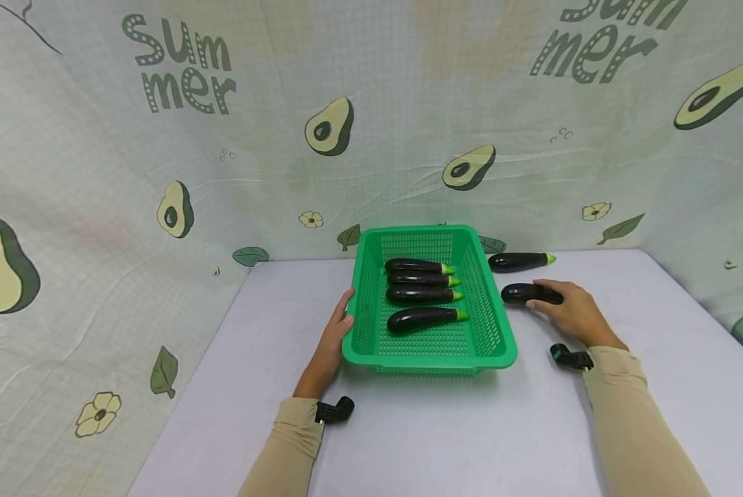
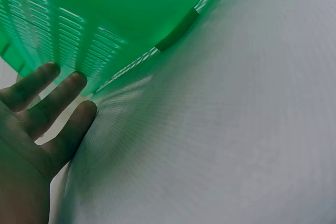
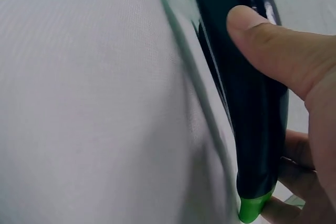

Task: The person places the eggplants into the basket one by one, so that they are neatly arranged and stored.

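Note:
A green plastic basket [image 1: 430, 360] stands on the table with several dark eggplants [image 1: 425, 317] lying side by side in it, their green stem ends to the right. At the basket's left side is my left hand [image 1: 334, 338]; in the left wrist view its fingers [image 2: 65, 95] are spread and nearly straight against the slotted wall. To the right of the basket, my right hand [image 1: 573, 310] grips another eggplant [image 1: 517, 293] between thumb and fingers. The right wrist view shows that eggplant's green stem end [image 3: 254, 208] by the fingers. Whether it touches the table cannot be told.
One more eggplant [image 1: 517, 262] lies near the table's back edge, behind the right hand and close to the basket's right rim. A white cloth covers the table [image 1: 433, 442]. Behind it hangs a curtain [image 1: 396, 110] printed with avocados and leaves.

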Available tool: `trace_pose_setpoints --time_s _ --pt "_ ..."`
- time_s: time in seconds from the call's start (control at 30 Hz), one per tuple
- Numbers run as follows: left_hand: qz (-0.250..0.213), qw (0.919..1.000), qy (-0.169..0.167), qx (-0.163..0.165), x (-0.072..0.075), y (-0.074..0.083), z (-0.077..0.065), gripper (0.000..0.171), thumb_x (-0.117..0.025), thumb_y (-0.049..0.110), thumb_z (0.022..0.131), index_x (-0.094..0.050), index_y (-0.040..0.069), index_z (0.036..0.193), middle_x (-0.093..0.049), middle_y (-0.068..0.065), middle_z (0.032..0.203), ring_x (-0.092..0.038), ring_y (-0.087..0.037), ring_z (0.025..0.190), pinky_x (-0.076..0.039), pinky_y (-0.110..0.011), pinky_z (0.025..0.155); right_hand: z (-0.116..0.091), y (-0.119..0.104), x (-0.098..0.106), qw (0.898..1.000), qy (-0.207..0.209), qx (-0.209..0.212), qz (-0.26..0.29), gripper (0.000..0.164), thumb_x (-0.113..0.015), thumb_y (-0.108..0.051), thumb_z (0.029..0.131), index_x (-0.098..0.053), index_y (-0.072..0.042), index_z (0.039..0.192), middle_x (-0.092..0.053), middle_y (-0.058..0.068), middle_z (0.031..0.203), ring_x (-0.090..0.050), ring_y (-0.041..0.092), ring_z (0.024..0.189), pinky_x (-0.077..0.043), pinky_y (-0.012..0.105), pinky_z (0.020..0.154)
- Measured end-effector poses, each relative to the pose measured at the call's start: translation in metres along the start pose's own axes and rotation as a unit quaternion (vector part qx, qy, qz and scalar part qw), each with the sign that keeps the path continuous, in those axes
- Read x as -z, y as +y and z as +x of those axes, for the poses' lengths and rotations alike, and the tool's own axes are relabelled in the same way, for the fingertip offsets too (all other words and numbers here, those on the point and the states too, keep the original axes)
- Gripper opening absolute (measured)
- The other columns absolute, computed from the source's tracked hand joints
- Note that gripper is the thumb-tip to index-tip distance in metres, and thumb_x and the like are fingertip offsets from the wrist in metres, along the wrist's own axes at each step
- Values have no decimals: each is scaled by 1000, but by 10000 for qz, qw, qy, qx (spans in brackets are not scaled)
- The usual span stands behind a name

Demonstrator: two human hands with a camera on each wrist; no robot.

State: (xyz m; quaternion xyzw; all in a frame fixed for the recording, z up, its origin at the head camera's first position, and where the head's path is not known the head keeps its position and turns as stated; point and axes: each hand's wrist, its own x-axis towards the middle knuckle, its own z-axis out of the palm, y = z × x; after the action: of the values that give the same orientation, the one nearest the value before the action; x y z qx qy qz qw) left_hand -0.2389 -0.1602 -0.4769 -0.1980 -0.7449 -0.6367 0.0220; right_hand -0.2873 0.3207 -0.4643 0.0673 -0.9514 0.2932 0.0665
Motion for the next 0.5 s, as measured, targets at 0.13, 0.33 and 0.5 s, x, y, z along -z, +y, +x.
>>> trace_pose_setpoints --time_s 0.13,0.33,0.5 --pt "6 10000 8 33 0 0 -1 56 -33 39 107 -20 32 161 -17 3 165 -12 -19 150 -10 -56 117 -1 -1 0 9994 327 32 57 71 -66 -49 95 -50 0 144 -42 37 143 -34 57 132 -26 70 104" --pt "8 9999 -16 108 0 0 -1 55 -32 36 107 -19 33 161 -16 5 164 -11 -16 150 -9 -54 118 -2 2 0 9961 851 158 183 66 -63 -46 98 -49 -2 145 -46 33 143 -38 55 132 -28 69 104" --pt "-12 9997 -158 180 3 1 1 56 -29 28 108 -15 24 162 -12 -1 166 -8 -19 151 -7 -54 118 -1 -1 2 9935 1062 -3 422 69 -60 -51 98 -46 -7 149 -47 32 143 -37 54 133 -28 69 104"
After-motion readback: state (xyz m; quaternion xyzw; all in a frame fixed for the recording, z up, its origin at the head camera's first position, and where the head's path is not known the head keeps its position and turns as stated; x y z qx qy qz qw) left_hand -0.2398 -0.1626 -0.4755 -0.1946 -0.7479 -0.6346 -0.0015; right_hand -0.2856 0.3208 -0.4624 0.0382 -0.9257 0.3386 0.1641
